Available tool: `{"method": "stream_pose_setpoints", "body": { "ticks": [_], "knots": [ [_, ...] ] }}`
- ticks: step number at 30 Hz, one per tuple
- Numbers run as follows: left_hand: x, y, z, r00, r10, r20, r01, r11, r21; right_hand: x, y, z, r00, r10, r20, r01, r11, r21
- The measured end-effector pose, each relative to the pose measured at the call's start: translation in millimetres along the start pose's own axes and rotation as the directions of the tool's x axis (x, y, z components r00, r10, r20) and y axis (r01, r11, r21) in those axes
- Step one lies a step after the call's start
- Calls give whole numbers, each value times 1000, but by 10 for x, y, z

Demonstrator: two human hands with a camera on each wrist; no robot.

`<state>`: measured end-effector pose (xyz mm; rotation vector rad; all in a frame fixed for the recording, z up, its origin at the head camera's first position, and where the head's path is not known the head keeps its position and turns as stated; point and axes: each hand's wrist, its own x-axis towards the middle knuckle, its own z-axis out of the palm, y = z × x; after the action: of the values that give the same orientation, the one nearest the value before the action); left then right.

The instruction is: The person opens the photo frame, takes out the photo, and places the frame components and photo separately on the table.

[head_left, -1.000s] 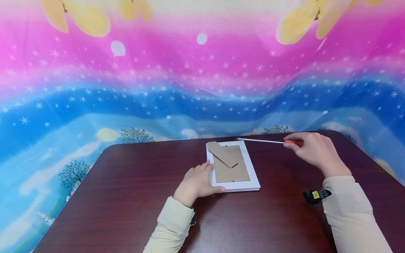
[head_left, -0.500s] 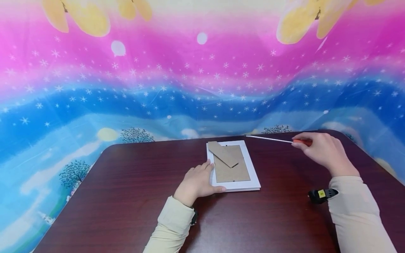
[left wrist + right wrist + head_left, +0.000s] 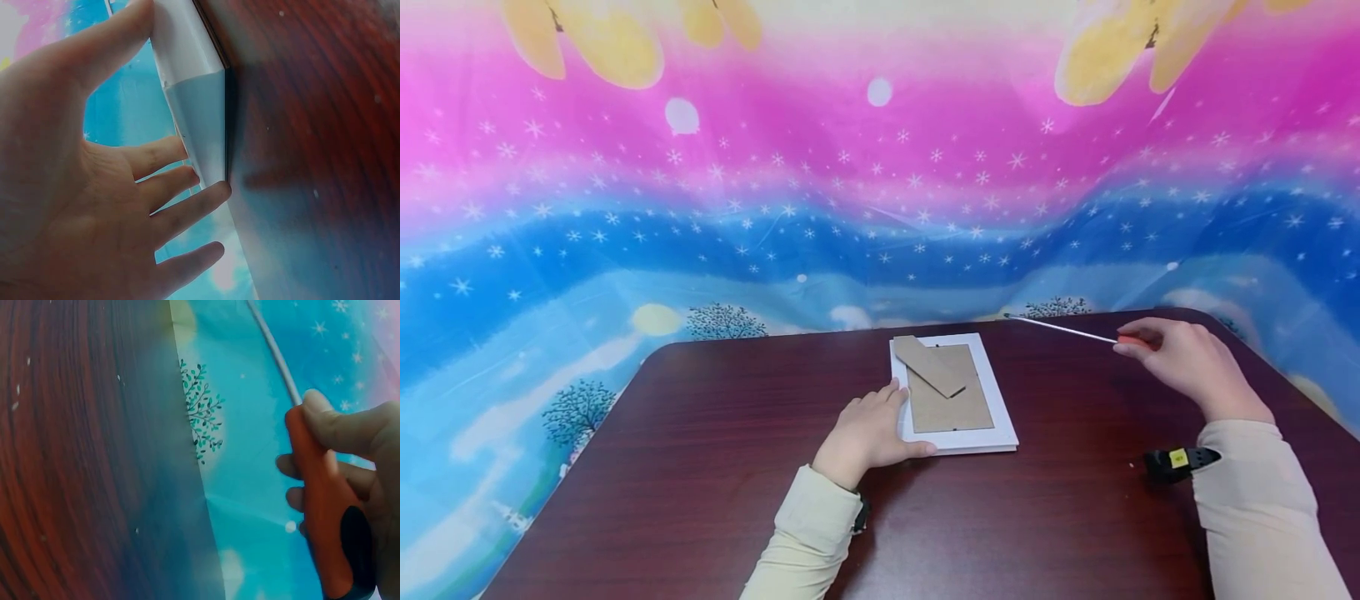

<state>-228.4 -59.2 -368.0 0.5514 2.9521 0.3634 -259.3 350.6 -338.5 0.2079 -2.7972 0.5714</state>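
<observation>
A white picture frame lies on the table with its brown back panel and slanted stand leg facing up. My left hand rests at its lower left corner, the thumb along the near edge and the fingertips at the left side. In the left wrist view those fingers are spread and nearly straight against the white frame edge. Off to the right, my right hand grips a screwdriver by its orange and black handle. Its thin metal shaft points left, raised near the far table edge, apart from the frame.
The dark red-brown wooden table has rounded far corners. Behind it hangs a patterned cloth in pink and blue, close to the table's back edge. Black wrist straps sit at the cuffs.
My right hand has moved to the right with the screwdriver, taking the tip away from the frame's top edge. My left hand and the picture frame have stayed put.
</observation>
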Motion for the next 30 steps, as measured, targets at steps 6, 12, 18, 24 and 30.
{"method": "stream_pose_setpoints", "body": {
  "ticks": [6,12,18,24,30],
  "knots": [
    [5,-2,-1,1000,1,0,-1,1000,3,-9,103,7,999,37,5,-37,999,10],
    [12,-5,3,1000,1,-1,-1,1000,6,-33,172,24,998,66,8,-66,998,13],
    [9,-10,13,1000,3,3,-3,1000,-2,-80,284,77,996,87,27,-88,996,22],
    [2,-12,12,1000,0,8,0,1000,-3,-92,372,144,993,104,60,-107,993,43],
    [0,-11,1,1000,0,9,0,1000,-8,-93,427,179,987,120,104,-125,991,43]
  ]
}}
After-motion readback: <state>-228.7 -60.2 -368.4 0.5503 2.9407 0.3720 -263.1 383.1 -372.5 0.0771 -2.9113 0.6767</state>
